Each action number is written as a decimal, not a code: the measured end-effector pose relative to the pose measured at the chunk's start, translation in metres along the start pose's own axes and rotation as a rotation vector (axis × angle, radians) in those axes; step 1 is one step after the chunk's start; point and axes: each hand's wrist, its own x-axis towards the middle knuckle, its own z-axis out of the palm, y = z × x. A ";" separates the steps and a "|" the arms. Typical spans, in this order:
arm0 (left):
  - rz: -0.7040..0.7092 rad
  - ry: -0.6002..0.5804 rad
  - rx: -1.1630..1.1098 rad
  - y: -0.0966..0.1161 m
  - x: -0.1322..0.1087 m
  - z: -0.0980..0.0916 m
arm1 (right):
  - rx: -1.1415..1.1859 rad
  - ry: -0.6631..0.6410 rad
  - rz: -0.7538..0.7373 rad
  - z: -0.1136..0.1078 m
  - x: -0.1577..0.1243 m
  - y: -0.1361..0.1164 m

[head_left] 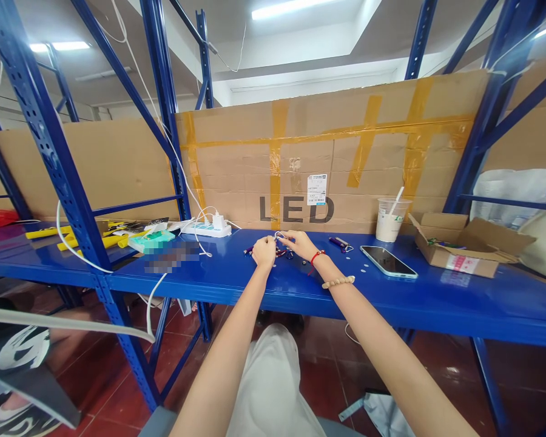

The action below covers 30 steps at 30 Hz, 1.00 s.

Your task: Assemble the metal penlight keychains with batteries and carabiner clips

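My left hand (264, 251) is closed above the blue shelf top, its fingers curled in a pinch; what they grip is mostly hidden. Close by on the right, my right hand (301, 245) pinches a small silver ring (279, 235) that lies between the two hands. Several small dark, shiny pieces (287, 254) rest on the surface just under my fingers, too small to name. To the right of my right hand lies a purple pen-like keychain (341, 244) with a metal ring at its end.
A phone (388, 261) lies right of the keychain. Behind it stand a plastic cup with a straw (390, 220) and an open cardboard box (468, 246). Leftward are a white power strip (206, 227), a teal packet (151, 241) and yellow tubes (113, 241). A cardboard sheet (236, 170) forms the back.
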 end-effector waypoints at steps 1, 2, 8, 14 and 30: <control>0.014 0.000 0.014 0.000 0.000 0.000 | 0.013 -0.006 0.027 0.001 0.000 0.001; 0.036 -0.005 0.030 0.000 -0.001 0.000 | 0.021 -0.011 0.055 0.001 0.000 0.002; 0.194 -0.078 0.097 -0.004 -0.001 0.005 | 0.043 -0.084 0.133 0.003 -0.003 0.000; 0.180 -0.078 0.050 -0.005 -0.002 0.009 | 0.063 -0.039 0.109 0.000 -0.001 0.001; 0.184 0.010 0.083 -0.007 -0.004 0.007 | -0.433 0.231 1.089 -0.040 -0.032 0.063</control>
